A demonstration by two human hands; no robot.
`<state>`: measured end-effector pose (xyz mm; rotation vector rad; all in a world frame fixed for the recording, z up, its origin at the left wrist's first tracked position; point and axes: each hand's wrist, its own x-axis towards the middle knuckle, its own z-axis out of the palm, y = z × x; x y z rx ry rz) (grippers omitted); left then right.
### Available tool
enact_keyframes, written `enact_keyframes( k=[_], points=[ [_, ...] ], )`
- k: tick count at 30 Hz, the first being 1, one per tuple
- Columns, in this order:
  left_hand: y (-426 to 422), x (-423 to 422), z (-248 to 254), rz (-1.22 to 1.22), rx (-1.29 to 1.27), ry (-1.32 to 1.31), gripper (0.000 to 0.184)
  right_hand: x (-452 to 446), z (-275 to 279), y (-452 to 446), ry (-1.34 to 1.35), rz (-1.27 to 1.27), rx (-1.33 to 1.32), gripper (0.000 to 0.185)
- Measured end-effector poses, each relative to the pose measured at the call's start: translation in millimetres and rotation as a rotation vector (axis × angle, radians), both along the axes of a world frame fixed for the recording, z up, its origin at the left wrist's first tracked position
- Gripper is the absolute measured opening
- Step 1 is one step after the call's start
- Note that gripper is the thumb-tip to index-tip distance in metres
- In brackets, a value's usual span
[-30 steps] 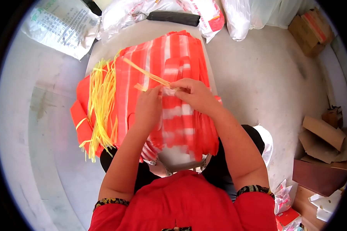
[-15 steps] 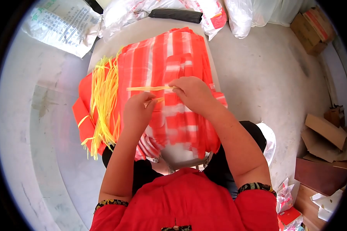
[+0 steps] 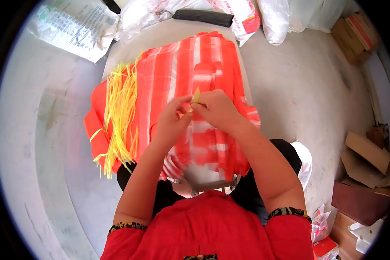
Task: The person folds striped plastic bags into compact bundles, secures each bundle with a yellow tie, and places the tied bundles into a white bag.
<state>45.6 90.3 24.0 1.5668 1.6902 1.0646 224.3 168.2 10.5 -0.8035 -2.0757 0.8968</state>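
Note:
A stack of red and white striped plastic bags [image 3: 160,78] lies in front of me, with a narrower folded bundle [image 3: 206,76] on its right part. Over that bundle, my right hand [image 3: 216,108] pinches a short yellow strip [image 3: 197,95] that points up between its fingers. My left hand [image 3: 174,119] is close beside it, thumb and fingers curled near the strip; what they hold, if anything, is too small to make out. A bunch of long yellow strips [image 3: 121,112] lies across the left side of the stack.
A black roll [image 3: 203,17] lies at the far edge of the grey surface [image 3: 160,34]. White sacks [image 3: 76,28] stand beyond it and at the far left. Cardboard boxes [image 3: 368,160] are on the floor at the right, with another [image 3: 355,39] at the far right.
The yellow strip stretched leftward from my right hand earlier; now only a short end points up. My left hand has moved right, close to my right hand.

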Motion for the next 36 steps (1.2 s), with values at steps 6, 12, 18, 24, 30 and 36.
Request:
enact_keyframes(
  k=[6, 12, 18, 24, 30, 36],
  points=[
    [8.0, 10.5, -6.3, 0.104, -0.146, 0.005, 0.021, 5.8, 7.6, -5.2, 0.065, -0.049, -0.348, 0.016],
    [13.9, 10.1, -15.6, 0.075, -0.011, -0.022, 0.016, 15.3, 6.5, -3.1, -0.054, -0.009, 0.090, 0.027],
    [9.7, 12.2, 6.2, -0.052, 0.048, 0.170, 0.014, 15.3, 5.5, -6.7, -0.155, -0.107, 0.377, 0.020],
    [9.4, 5.8, 2.3, -0.026, -0.078, -0.042, 0.015, 17.2, 3.6, 0.5, -0.095, 0.020, 0.185, 0.009],
    [11.2, -0.1, 0.0, -0.070, -0.173, -0.251, 0.017, 15.3, 16.8, -7.5, -0.267, -0.010, 0.151, 0.013],
    [11.4, -6.2, -11.8, 0.049, -0.187, -0.252, 0.022, 23.0, 0.5, -5.3, -0.156, -0.150, 0.181, 0.014]
  ],
)
